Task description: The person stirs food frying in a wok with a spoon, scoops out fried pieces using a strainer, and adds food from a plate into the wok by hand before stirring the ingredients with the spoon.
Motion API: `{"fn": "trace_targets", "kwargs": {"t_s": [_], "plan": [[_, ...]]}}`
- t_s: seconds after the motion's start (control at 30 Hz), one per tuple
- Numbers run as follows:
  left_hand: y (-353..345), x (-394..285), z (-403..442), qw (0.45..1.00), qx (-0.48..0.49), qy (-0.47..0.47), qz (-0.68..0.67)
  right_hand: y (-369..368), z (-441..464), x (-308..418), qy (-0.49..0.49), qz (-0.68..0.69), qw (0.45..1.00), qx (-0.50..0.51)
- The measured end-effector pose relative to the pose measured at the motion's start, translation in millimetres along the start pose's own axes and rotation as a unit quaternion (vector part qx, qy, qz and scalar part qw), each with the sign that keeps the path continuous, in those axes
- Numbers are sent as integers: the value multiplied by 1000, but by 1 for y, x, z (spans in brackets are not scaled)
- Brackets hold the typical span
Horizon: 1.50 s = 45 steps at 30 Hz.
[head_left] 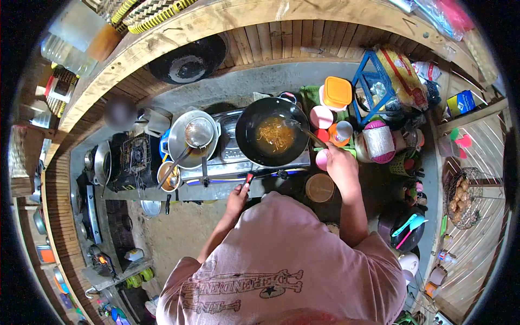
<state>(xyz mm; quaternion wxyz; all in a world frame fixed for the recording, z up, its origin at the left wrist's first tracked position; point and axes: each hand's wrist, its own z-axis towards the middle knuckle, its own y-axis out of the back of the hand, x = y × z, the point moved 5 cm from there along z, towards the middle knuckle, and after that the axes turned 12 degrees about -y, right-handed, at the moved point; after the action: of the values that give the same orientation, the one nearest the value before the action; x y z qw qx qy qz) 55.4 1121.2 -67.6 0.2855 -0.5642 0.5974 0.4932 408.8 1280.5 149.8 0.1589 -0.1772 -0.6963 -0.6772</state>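
My left hand [236, 199] is closed around the red-tipped black handle of a wok [250, 125]. The wok rests on the right side of a silver gas stove [226, 142]. Inside it, brownish shreds of food [275, 135] lie in a shallow pool of liquid. My right hand [342, 167] grips the wooden handle of a spatula [311, 134] from the right. Its metal blade reaches over the wok's right inner side, near the food; whether it touches the food I cannot tell.
Left of the wok, a wire strainer [199, 134] sits over an aluminium pot [177, 134], beside a small pot [168, 181]. Plastic containers [337, 93] and a blue rack [369, 89] crowd the right. A round wooden board [319, 188] lies below them. Another wok [187, 66] hangs behind.
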Motion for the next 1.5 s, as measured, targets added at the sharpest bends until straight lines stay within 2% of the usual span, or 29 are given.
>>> {"fn": "trace_targets", "kwargs": {"t_s": [0.03, 0.1, 0.17, 0.27, 0.4, 0.43, 0.5, 0.53, 0.6, 0.7, 0.73, 0.8, 0.87, 0.93, 1.03, 1.13, 1.23, 1.27, 1.33, 1.37, 1.4, 1.47, 1.5], "plan": [[-1, 4, 6, 999, 3, 0, -36, 2, 1, 1, -15, -23, 1000, -4], [-1, 5, 4, 1000, 2, 1, -27, 4, 8, 3, -25, -49, 998, -9], [-2, 3, 2, 999, 4, 4, -49, -4, 21, 3, -55, -93, 994, 31], [-2, -3, -1, 999, 1, 7, -34, -14, 41, 19, -17, -119, 992, 32], [3, 5, 3, 999, -16, -5, -43, -87, 99, 7, 34, -110, 989, 97], [3, 13, 6, 999, -16, -2, -40, -91, 101, 10, 28, -72, 993, 89], [6, 24, 10, 1000, 4, 22, -7, -113, 97, 13, 16, -18, 996, 82], [7, 29, 12, 1000, 4, 26, 0, -107, 82, 27, 43, -13, 996, 82], [8, 30, 13, 1000, 10, 16, 18, -101, 55, 46, 67, -56, 991, 103], [6, 40, 16, 998, 26, 35, -36, -83, 15, 53, 124, -36, 990, 53], [6, 43, 19, 999, 31, 14, -26, -79, 3, 50, 130, -44, 989, 59], [5, 44, 18, 999, 34, -7, -23, -56, -19, 46, 178, -29, 983, -14], [9, 25, 13, 994, 39, -90, 40, -37, -37, 45, 111, -123, 986, 26], [12, 13, 11, 995, 31, -95, 18, -36, -47, 22, 121, -136, 983, 11], [17, -10, 5, 994, 87, -57, 39, -55, -48, 5, 115, -150, 982, -8], [10, 11, 12, 992, 90, -82, -30, -81, -48, -4, 101, -128, 986, -23], [16, 4, 13, 989, 119, -91, -4, -123, -34, -31, -33, -154, 984, 87], [18, 7, 14, 989, 120, -90, -5, -134, -30, -36, -34, -156, 983, 87], [17, 11, 18, 980, 184, -61, -47, -134, -30, -16, 52, -127, 990, 11], [18, 11, 19, 977, 195, -59, -61, -138, -31, -20, -15, -154, 986, 64], [20, 12, 21, 976, 198, -61, -62, -127, -32, -3, -17, -155, 986, 61], [20, 16, 25, 969, 222, -67, -88, -106, -35, 31, -16, -179, 982, 64], [21, 20, 28, 968, 226, -69, -89, -93, -39, 45, 48, -258, 964, 51]]}}
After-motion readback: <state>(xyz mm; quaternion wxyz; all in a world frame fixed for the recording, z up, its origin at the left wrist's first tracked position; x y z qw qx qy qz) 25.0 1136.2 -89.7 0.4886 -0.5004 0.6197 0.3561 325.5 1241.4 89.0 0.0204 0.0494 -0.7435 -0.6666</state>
